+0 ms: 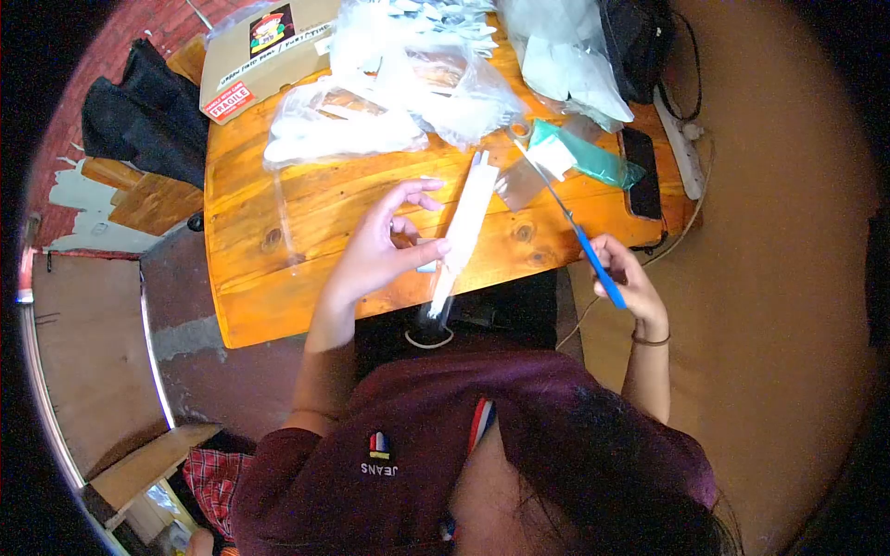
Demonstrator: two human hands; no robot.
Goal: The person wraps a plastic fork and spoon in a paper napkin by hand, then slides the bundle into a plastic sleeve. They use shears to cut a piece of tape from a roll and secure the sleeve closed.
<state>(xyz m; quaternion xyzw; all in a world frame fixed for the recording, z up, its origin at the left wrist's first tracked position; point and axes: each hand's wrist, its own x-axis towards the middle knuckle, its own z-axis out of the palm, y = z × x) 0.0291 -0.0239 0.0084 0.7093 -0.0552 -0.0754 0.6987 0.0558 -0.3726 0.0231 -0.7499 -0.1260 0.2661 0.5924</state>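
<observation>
A long, narrow white packet [471, 208] lies slanted on the wooden table, its clear plastic lower end reaching past the near edge. My left hand [385, 236] is beside it on the left, fingers curved and apart, with the thumb tip touching the packet's side. Below that thumb is a small pale piece [426, 265], too small to name. My right hand [626, 278], off the table's right front edge, grips blue-handled scissors [593, 255] seen edge-on. Their thin blades point up and left over the table, toward a roll of tape [519, 131].
Clear plastic bags [348, 120] with white contents cover the table's back. A green plastic packet [589, 156] and a dark phone [640, 171] lie at the right, near a white power strip [681, 144]. A cardboard box [278, 69] and dark cloth [144, 111] are at the left.
</observation>
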